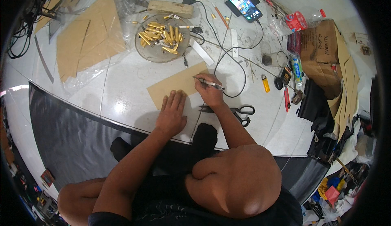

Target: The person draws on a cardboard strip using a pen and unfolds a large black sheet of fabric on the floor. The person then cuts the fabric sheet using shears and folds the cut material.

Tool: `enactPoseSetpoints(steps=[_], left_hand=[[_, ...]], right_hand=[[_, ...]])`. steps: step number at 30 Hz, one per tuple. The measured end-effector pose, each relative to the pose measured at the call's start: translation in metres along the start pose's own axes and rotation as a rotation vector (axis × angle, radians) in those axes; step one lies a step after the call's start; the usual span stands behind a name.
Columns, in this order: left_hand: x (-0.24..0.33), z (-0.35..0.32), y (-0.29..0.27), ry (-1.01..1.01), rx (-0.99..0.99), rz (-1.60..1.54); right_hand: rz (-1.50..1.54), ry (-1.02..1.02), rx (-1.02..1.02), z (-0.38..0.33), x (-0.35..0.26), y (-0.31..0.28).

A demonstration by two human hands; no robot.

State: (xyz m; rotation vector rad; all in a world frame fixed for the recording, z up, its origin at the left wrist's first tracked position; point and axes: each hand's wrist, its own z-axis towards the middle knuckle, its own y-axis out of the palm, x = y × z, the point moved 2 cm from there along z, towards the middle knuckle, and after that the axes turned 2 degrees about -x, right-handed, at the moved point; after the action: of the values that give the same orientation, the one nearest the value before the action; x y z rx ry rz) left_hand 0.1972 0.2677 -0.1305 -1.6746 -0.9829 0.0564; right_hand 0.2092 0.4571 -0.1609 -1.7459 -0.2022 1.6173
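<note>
A rectangular piece of tan cardboard (169, 88) lies at a slant on the white tiled floor in front of me. My left hand (172, 112) rests flat on its near edge, fingers stretched out and holding nothing. In my right hand (209, 90) is a pen (212, 83), gripped between thumb and fingers, with its tip at the right part of the cardboard. Black-handled scissors (236, 111) lie just below my right hand, partly behind my right forearm. A black cable (245, 82) curves across the tiles right of the pen.
A glass ashtray (140, 55) full of cigarette butts stands beyond the cardboard, near a wooden block (170, 8). Large cardboard sheets (91, 38) in clear plastic lie at the left. A lit phone (243, 4), a yellow lighter (265, 83) and a cardboard box (321, 46) are at the right.
</note>
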Motion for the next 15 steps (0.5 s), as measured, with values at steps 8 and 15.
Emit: enactPoseSetpoints(steps=[8,15], left_hand=[[0.0002,-0.0003,0.0002,0.001,0.015,-0.010],[-0.0020,-0.0015,0.0009,0.004,0.030,-0.018]], right_hand=[[0.048,-0.092,0.011,-0.0032,0.0048,-0.0010],[0.045,-0.083,0.010,-0.0018,0.0044,-0.0012]])
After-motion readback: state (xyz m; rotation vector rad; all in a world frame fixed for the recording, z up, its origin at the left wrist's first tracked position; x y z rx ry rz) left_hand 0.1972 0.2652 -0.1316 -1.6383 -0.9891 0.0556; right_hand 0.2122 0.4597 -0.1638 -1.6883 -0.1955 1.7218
